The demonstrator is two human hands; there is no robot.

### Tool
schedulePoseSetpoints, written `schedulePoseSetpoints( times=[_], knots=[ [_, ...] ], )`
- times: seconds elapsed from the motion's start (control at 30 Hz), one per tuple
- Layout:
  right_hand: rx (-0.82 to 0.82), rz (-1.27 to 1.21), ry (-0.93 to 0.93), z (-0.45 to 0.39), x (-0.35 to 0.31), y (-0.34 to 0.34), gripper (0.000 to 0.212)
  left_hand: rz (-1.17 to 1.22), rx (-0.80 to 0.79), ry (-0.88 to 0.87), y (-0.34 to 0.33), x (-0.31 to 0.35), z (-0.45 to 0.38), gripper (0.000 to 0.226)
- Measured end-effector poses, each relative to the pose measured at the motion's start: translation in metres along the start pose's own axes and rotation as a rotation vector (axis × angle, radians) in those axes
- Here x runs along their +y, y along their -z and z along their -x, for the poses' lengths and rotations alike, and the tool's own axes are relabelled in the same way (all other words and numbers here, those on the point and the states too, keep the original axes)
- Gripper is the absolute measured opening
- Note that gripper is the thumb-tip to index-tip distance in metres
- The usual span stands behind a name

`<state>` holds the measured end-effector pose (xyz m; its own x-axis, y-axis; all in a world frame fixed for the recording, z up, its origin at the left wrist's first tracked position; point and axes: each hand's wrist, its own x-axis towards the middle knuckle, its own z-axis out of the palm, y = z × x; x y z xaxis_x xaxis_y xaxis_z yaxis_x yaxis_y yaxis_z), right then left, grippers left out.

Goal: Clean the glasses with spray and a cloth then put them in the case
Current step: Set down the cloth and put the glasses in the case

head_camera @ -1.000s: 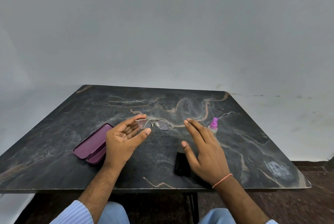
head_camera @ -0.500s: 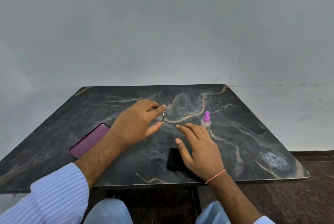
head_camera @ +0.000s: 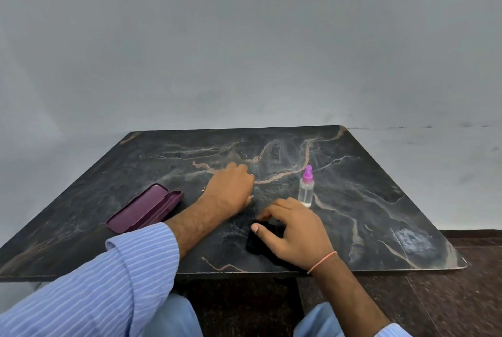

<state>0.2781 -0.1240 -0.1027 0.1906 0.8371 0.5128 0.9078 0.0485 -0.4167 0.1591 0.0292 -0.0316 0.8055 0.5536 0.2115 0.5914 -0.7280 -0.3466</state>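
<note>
The table point(head_camera: 366, 201) has a dark marble-look top with pinkish veins and a soft, low sheen, with a dull whitish patch near its right corner. The case point(head_camera: 144, 209) looks like smooth maroon plastic, faintly satin. The spray bottle point(head_camera: 306, 190) is clear glossy plastic with a matt purple plastic cap. The cloth point(head_camera: 258, 240) is black, matt fabric. The sleeve point(head_camera: 114, 282) is blue pinstriped woven cloth
</note>
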Motion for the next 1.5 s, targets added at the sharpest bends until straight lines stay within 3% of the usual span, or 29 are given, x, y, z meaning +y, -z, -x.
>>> schedulePoseSetpoints(
  times=[0.2,0.47,0.7,1.03,1.23,1.4,1.5],
  knots=[
    [-0.115,-0.117,-0.013,-0.005,0.007,-0.002,0.031,0.023,-0.036,0.028,-0.012,-0.001,-0.008,0.039],
    [-0.140,-0.169,-0.039,-0.006,0.006,0.000,0.031,0.189,-0.025,0.113,-0.029,-0.017,-0.013,0.060],
    [-0.147,-0.182,-0.047,-0.007,0.002,0.004,0.032,0.482,-0.043,0.201,-0.037,-0.025,-0.007,0.081],
    [-0.243,-0.295,-0.099,-0.008,0.003,0.009,0.042,0.682,-0.110,0.224,-0.039,-0.033,-0.005,0.095],
    [-0.298,-0.413,-0.077,-0.004,0.010,0.015,0.042,0.702,0.021,0.203,-0.036,-0.041,0.011,0.074],
    [-0.276,-0.339,-0.052,-0.003,0.009,0.013,0.020,0.835,0.204,0.235,-0.031,-0.046,0.039,0.050],
    [-0.214,-0.358,-0.065,-0.003,0.006,0.013,0.011,0.962,0.220,0.292,-0.028,-0.047,0.062,0.036]
  ],
)
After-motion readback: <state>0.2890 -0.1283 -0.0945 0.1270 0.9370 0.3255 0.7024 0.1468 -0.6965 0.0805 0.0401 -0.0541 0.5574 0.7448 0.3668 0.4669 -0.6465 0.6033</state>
